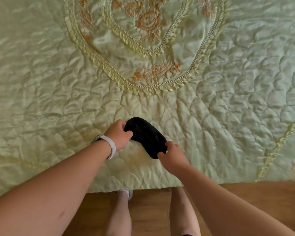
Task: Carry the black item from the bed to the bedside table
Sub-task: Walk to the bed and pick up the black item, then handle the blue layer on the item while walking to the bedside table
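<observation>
- Since the left hand and right hand pinch each end of the black item, lift both together.
- Keep it level above the bed.

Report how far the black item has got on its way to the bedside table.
Done: both hands have hold of the black item, the left hand at its far end and the right hand at its near end. In hand: the pick-up, with the item low over the green quilted bedspread. Left: the whole carry; no bedside table is in view.
</observation>
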The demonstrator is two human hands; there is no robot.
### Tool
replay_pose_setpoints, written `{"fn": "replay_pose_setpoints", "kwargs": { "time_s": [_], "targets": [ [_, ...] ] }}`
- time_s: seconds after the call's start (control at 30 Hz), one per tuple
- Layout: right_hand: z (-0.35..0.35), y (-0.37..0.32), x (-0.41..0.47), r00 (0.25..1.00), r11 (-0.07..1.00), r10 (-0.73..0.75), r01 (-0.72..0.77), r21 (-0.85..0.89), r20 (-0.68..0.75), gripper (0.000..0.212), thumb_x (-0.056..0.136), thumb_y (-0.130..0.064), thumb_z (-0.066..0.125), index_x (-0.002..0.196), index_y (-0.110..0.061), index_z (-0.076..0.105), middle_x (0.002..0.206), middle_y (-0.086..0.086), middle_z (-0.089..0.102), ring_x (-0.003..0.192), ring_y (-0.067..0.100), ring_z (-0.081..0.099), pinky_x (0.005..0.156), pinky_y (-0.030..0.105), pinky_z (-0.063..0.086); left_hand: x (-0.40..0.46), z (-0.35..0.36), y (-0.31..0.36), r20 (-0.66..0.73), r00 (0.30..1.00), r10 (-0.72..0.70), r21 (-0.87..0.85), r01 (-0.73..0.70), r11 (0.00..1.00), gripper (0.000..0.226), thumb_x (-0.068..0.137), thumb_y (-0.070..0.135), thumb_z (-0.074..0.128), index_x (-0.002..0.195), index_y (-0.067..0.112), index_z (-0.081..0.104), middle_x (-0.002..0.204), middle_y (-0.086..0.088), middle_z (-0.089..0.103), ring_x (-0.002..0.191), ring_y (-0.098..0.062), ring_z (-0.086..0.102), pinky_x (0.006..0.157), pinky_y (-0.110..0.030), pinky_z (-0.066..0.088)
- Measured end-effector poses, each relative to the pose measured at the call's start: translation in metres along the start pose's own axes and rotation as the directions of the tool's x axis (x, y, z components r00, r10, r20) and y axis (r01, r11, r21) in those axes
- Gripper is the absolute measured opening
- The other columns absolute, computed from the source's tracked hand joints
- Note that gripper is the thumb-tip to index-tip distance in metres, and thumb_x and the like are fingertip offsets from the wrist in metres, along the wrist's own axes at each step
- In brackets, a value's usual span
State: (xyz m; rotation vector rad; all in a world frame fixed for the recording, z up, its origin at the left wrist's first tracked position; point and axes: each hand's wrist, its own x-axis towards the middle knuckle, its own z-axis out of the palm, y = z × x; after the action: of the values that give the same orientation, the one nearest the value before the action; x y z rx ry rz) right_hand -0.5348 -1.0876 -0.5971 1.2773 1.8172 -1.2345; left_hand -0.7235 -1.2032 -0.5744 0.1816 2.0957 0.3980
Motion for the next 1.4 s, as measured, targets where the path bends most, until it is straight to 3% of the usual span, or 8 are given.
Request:
{"fn": "replay_pose_setpoints", "kwargs": {
  "time_s": [0.2, 0.33, 0.6, 0.8, 0.97, 1.07, 1.2, 1.4],
  "targets": [
    [0.009, 0.009, 0.009, 0.994, 0.994, -0.034, 0.045, 0.097, -0.106, 0.055, 0.077, -0.027, 0.056, 0.13, -0.024, 0.04, 0.118, -0.005, 0.047, 0.076, 0.01, 0.06, 0.056, 0.031, 0.054, 0.017, 0.013, -0.003, 0.016, 0.999, -0.03, -0.113, 0.032, 0.993, 0.031, 0.078, 0.031, 0.055, 0.108, 0.029, 0.045, 0.094, 0.007, 0.06, 0.078, -0.016, 0.061, 0.058, -0.03, 0.043],
    [0.016, 0.009, 0.014, 0.992, 0.98, -0.04, 0.061, 0.187, -0.118, 0.056, 0.074, -0.023, 0.059, 0.127, -0.025, 0.04, 0.117, -0.003, 0.051, 0.074, 0.012, 0.062, 0.048, 0.025, 0.046, 0.028, 0.025, 0.004, 0.022, 1.0, -0.017, -0.21, 0.021, 0.977, 0.019, 0.076, 0.03, 0.057, 0.095, 0.03, 0.053, 0.089, 0.002, 0.065, 0.077, -0.016, 0.062, 0.057, -0.03, 0.042],
    [0.023, 0.008, 0.017, 0.998, 0.946, 0.047, -0.027, 0.323, -0.052, 0.012, 0.076, -0.016, 0.055, 0.086, -0.022, 0.053, 0.084, 0.005, 0.061, 0.057, 0.015, 0.055, 0.04, 0.023, 0.038, 0.029, 0.041, 0.002, -0.104, 0.994, -0.038, -0.303, 0.005, 0.953, 0.011, 0.079, 0.02, 0.059, 0.087, 0.013, 0.063, 0.088, -0.011, 0.07, 0.072, -0.021, 0.063, 0.054, -0.029, 0.044],
    [0.0, -0.005, -0.015, 1.0, 0.936, -0.002, 0.013, 0.351, -0.03, 0.01, 0.082, -0.019, 0.05, 0.088, -0.025, 0.055, 0.077, 0.006, 0.064, 0.052, 0.012, 0.051, 0.039, 0.022, 0.037, -0.003, 0.022, 0.005, -0.079, 0.995, -0.067, -0.386, 0.031, 0.922, 0.011, 0.076, 0.024, 0.062, 0.083, 0.016, 0.065, 0.088, -0.01, 0.072, 0.08, -0.026, 0.067, 0.072, -0.041, 0.054],
    [-0.042, -0.036, -0.045, 0.989, 0.909, -0.014, 0.074, 0.41, -0.147, 0.007, 0.084, -0.019, 0.049, 0.087, -0.023, 0.054, 0.08, 0.006, 0.063, 0.063, 0.017, 0.056, 0.05, 0.028, 0.043, -0.045, -0.005, 0.038, -0.068, 0.996, -0.06, -0.547, 0.013, 0.837, 0.027, 0.065, 0.029, 0.063, 0.083, 0.01, 0.064, 0.088, -0.013, 0.071, 0.087, -0.034, 0.067, 0.083, -0.054, 0.056],
    [-0.069, -0.058, -0.066, 0.972, 0.883, -0.025, 0.131, 0.452, -0.232, 0.006, 0.083, -0.02, 0.049, 0.085, -0.022, 0.054, 0.081, 0.007, 0.062, 0.067, 0.019, 0.057, 0.054, 0.03, 0.044, -0.071, -0.023, 0.063, -0.054, 0.997, -0.056, -0.699, 0.003, 0.715, 0.035, 0.062, 0.025, 0.063, 0.091, 0.005, 0.062, 0.103, -0.022, 0.068, 0.095, -0.038, 0.065, 0.084, -0.058, 0.055],
    [-0.101, -0.09, -0.098, 0.949, 0.848, -0.058, 0.212, 0.486, -0.311, 0.005, 0.081, -0.019, 0.05, 0.085, -0.019, 0.053, 0.074, 0.006, 0.059, 0.059, 0.017, 0.052, 0.048, 0.028, 0.039, -0.106, -0.046, 0.093, -0.076, 0.996, 0.034, -0.794, -0.082, 0.602, 0.009, 0.074, 0.009, 0.063, 0.083, 0.012, 0.066, 0.091, -0.014, 0.071, 0.08, -0.026, 0.071, 0.077, -0.047, 0.06],
    [-0.151, -0.139, -0.162, 0.899, 0.714, -0.091, 0.359, 0.602, -0.429, 0.004, 0.082, -0.024, 0.063, 0.085, -0.026, 0.061, 0.081, 0.002, 0.069, 0.068, 0.017, 0.066, 0.056, 0.031, 0.049, -0.168, -0.085, 0.128, -0.136, 0.98, 0.145, -0.829, -0.193, 0.525, 0.011, 0.078, 0.004, 0.062, 0.085, 0.011, 0.066, 0.083, -0.009, 0.072, 0.073, -0.021, 0.072, 0.061, -0.035, 0.06]
  ]
}}
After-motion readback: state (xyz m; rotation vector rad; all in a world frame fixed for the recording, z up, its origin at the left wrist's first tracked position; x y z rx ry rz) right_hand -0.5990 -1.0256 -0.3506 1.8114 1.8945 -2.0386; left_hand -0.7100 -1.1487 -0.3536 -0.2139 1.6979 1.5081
